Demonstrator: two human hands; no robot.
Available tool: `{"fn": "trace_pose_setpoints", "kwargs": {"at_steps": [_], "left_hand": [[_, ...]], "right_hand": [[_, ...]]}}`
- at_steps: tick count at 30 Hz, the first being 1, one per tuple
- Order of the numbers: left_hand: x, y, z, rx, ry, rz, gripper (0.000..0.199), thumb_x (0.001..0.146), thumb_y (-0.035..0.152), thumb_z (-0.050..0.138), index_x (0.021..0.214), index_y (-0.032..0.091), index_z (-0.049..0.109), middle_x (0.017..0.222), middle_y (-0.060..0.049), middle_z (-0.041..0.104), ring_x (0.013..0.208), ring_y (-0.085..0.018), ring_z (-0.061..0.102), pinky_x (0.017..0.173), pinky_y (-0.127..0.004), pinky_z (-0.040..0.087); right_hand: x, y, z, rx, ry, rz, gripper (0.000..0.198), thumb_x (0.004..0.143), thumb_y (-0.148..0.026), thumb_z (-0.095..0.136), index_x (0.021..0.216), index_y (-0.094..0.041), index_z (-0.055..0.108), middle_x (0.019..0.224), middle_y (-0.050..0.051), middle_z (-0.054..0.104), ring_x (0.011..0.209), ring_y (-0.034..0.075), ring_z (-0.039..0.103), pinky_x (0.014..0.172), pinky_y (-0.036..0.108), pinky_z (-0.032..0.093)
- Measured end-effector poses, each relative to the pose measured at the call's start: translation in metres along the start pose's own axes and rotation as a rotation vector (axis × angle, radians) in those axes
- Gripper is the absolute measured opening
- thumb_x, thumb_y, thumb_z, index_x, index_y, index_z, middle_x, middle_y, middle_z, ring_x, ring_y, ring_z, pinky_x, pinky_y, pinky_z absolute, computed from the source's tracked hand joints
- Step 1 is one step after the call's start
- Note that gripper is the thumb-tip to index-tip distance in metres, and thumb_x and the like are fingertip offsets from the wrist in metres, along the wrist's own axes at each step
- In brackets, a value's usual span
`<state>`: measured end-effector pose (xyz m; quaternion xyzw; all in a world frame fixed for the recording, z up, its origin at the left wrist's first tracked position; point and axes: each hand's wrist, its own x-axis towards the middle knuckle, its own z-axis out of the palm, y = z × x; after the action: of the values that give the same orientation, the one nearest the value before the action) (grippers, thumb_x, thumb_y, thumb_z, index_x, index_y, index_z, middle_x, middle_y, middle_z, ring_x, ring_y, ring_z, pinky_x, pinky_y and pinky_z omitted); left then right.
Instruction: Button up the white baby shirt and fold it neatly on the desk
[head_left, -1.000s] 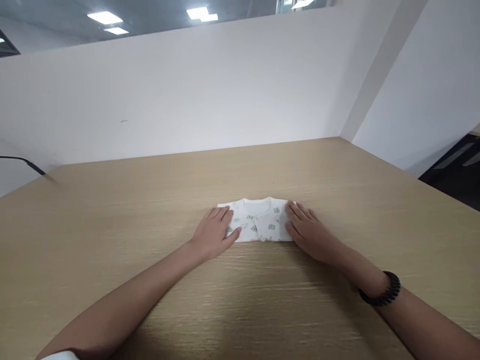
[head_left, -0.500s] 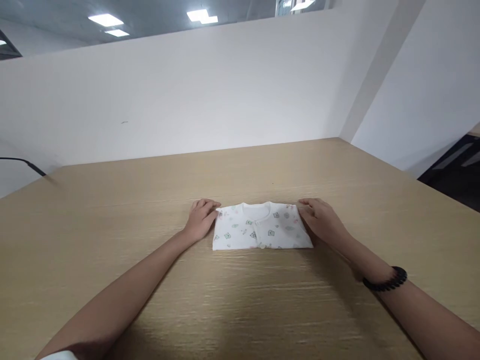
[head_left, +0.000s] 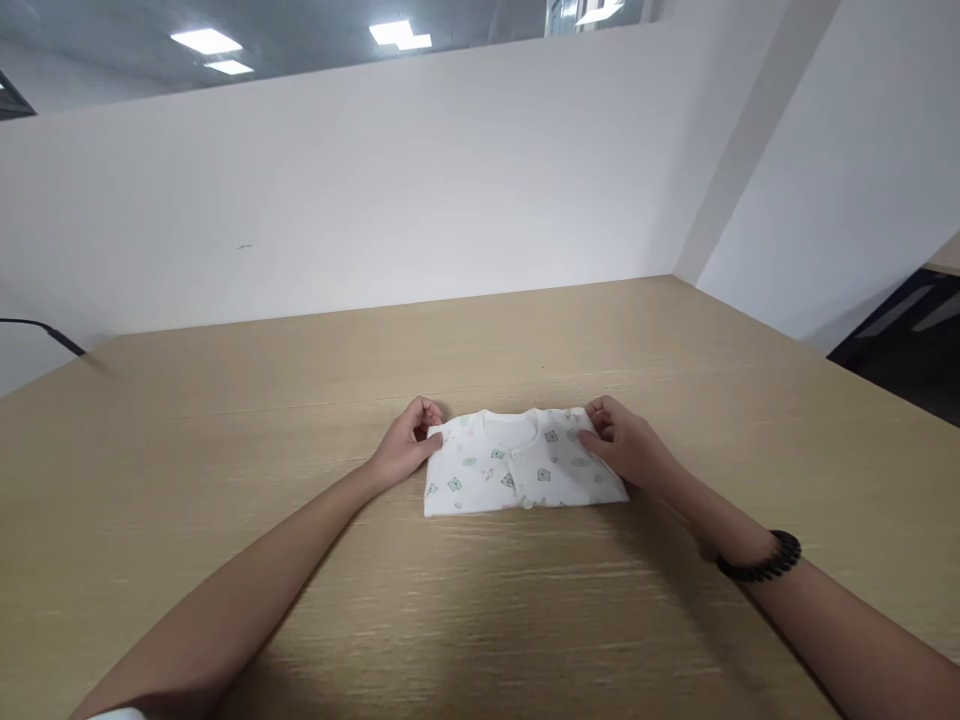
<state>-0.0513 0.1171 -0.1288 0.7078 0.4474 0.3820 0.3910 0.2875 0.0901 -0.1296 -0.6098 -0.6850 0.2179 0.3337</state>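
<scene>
A small white baby shirt (head_left: 517, 465), printed with little animal faces, lies folded into a flat rectangle on the wooden table. Its round collar faces away from me and a front placket with a snap shows in the middle. My left hand (head_left: 409, 440) pinches the upper left corner, thumb on top and fingers curled behind the edge. At the upper right corner, my right hand (head_left: 616, 437) grips the cloth the same way. The far edge looks slightly raised between them. The fingertips under the cloth are hidden.
The wooden table (head_left: 315, 370) runs back to a white partition (head_left: 420, 190) and another white panel (head_left: 832, 190) on the right. A black cable (head_left: 64, 341) comes over the left edge. A black spiral band (head_left: 761, 560) circles my right wrist.
Both hands have gone from resting beside the shirt's upper corners to pinching them, thumbs now on top. The shirt has shifted slightly towards me.
</scene>
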Motion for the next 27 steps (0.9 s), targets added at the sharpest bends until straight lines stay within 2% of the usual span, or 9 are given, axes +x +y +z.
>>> {"fn": "trace_pose_setpoints", "kwargs": {"at_steps": [3,6,9,12,14,16,20,23,27], "left_hand": [[0.001,0.000,0.001,-0.134,0.013,-0.024,0.036,0.070,0.021,0.067,0.100,0.019,0.047,0.084,0.002,0.048,0.070,-0.012,0.046,0.064,-0.023,0.038],[0.000,0.004,-0.002,-0.191,-0.059,-0.005,0.046,0.067,0.018,0.067,0.109,0.020,0.051,0.085,0.002,0.048,0.069,-0.012,0.046,0.062,-0.023,0.037],[-0.002,0.010,-0.007,-0.188,-0.307,0.021,0.040,0.068,0.018,0.062,0.108,0.017,0.062,0.078,0.000,0.054,0.067,-0.013,0.049,0.061,-0.024,0.037],[-0.005,0.019,-0.011,-0.123,-0.548,0.012,0.021,0.075,0.021,0.054,0.084,0.011,0.070,0.062,-0.001,0.053,0.054,-0.011,0.042,0.052,-0.024,0.029],[-0.007,0.026,-0.010,-0.013,-0.599,0.046,0.023,0.080,0.024,0.051,0.074,0.011,0.068,0.058,-0.001,0.051,0.051,-0.010,0.039,0.050,-0.024,0.027],[-0.011,0.035,-0.005,0.153,-0.547,0.146,0.024,0.085,0.025,0.050,0.075,0.012,0.068,0.066,-0.003,0.056,0.057,-0.012,0.045,0.053,-0.025,0.032],[-0.021,0.055,0.012,0.407,-0.421,0.429,0.022,0.089,0.028,0.055,0.103,0.017,0.067,0.101,-0.009,0.063,0.092,-0.021,0.058,0.080,-0.032,0.046],[-0.029,0.069,0.026,0.404,-0.587,0.558,0.023,0.081,0.027,0.063,0.102,0.018,0.066,0.100,-0.008,0.065,0.098,-0.024,0.060,0.087,-0.035,0.047],[-0.046,0.083,0.040,0.391,-0.820,0.541,0.026,0.068,0.035,0.076,0.088,0.020,0.066,0.080,-0.002,0.067,0.072,-0.019,0.063,0.066,-0.028,0.048]], "right_hand": [[-0.003,-0.004,-0.001,0.087,-0.025,0.018,0.036,0.072,-0.028,0.055,0.106,-0.022,0.045,0.067,-0.004,0.053,0.061,0.017,0.051,0.057,0.027,0.039],[-0.005,-0.012,-0.012,0.029,-0.190,-0.041,0.041,0.073,-0.025,0.054,0.114,-0.021,0.047,0.066,-0.004,0.052,0.062,0.017,0.049,0.057,0.027,0.037],[-0.009,-0.026,-0.029,-0.033,-0.537,-0.162,0.016,0.081,-0.030,0.056,0.092,-0.020,0.058,0.069,-0.001,0.054,0.063,0.015,0.047,0.057,0.027,0.033],[-0.014,-0.041,-0.041,-0.015,-0.800,-0.168,0.033,0.089,-0.049,0.055,0.077,-0.019,0.058,0.061,-0.003,0.047,0.055,0.012,0.039,0.051,0.026,0.026],[-0.017,-0.047,-0.043,-0.021,-0.787,-0.163,0.039,0.091,-0.055,0.052,0.080,-0.019,0.061,0.058,-0.004,0.044,0.052,0.011,0.037,0.050,0.026,0.025],[-0.020,-0.051,-0.037,-0.078,-0.627,-0.211,0.035,0.091,-0.054,0.055,0.091,-0.020,0.064,0.062,-0.003,0.049,0.056,0.013,0.043,0.052,0.027,0.031],[-0.034,-0.062,-0.013,-0.092,-0.347,-0.451,0.025,0.089,-0.038,0.061,0.107,-0.020,0.062,0.102,0.008,0.063,0.098,0.023,0.057,0.084,0.035,0.045],[-0.052,-0.075,0.005,0.025,-0.475,-0.599,0.022,0.089,-0.029,0.061,0.110,-0.021,0.061,0.111,0.007,0.063,0.106,0.021,0.057,0.092,0.033,0.045],[-0.074,-0.085,0.019,0.088,-0.607,-0.678,0.018,0.077,-0.028,0.075,0.090,-0.021,0.065,0.098,0.002,0.069,0.088,0.018,0.063,0.080,0.029,0.049]]}}
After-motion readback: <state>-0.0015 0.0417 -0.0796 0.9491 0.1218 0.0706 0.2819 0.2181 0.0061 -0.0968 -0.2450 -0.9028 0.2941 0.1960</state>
